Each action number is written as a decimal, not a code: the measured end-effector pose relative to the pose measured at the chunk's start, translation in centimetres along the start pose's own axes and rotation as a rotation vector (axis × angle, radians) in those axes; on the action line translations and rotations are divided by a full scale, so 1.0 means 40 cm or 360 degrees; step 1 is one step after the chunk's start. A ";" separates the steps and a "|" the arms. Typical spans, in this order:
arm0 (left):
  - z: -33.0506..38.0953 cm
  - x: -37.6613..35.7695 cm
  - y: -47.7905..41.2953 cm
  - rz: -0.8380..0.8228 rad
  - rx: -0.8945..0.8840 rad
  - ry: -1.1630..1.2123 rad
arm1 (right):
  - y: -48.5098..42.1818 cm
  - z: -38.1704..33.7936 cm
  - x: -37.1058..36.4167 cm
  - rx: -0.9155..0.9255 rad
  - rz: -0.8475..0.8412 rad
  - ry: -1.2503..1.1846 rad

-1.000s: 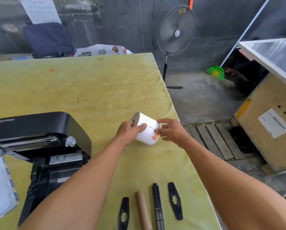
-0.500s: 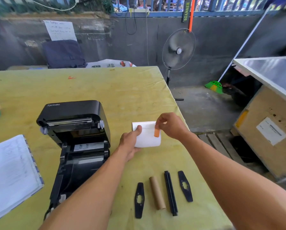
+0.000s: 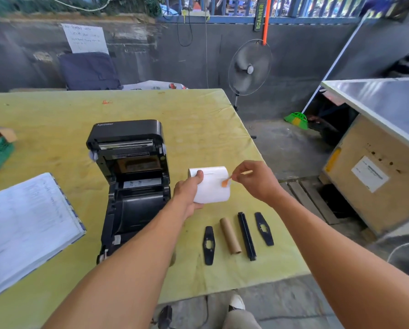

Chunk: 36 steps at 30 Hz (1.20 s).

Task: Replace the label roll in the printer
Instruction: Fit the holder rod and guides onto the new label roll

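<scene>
The surface (image 3: 56,129) carries the open printer (image 3: 130,176), left of the left hand (image 3: 189,193), whose grip wraps 1 roll (image 3: 211,186), axis lying across. The right hand (image 3: 253,181) is nearer the orange tab (image 3: 225,183); its narrow grip pinches it at the roll's right.

Your right hand (image 3: 255,180) peeled the orange sticker (image 3: 226,182) partly off the white label roll (image 3: 211,186), where it had lain flat half a second earlier; your left hand (image 3: 189,191) turned the roll side-on beforehand.
</scene>
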<state>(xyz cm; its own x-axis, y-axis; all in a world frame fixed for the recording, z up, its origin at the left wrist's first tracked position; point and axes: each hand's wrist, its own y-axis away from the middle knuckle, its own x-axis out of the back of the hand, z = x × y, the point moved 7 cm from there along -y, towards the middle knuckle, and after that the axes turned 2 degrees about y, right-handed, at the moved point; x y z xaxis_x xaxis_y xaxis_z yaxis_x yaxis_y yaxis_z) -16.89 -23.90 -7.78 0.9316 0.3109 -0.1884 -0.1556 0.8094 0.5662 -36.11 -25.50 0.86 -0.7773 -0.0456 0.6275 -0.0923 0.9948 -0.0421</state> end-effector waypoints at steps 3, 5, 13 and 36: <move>0.001 -0.004 -0.017 0.0027 0.0003 0.0022 | -0.027 0.006 0.032 -0.0006 0.0106 -0.0090; 0.004 -0.012 -0.040 0.0031 0.0013 0.0061 | -0.061 0.028 0.049 -0.0040 0.0096 -0.0035; 0.015 -0.059 -0.130 0.0022 0.0045 0.0120 | -0.168 0.232 -0.019 -0.0233 -0.0409 0.0455; -0.025 -0.111 -0.221 0.0226 0.0140 0.0222 | -0.300 0.403 -0.130 -0.0424 -0.0594 0.0726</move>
<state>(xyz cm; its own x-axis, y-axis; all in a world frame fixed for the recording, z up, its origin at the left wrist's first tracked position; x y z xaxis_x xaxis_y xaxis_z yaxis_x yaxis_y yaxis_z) -19.98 -31.93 -12.76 0.8469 0.4896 -0.2074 -0.2472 0.7079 0.6616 -41.01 -38.67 -14.43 -0.3748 -0.4079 0.8326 -0.1017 0.9107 0.4003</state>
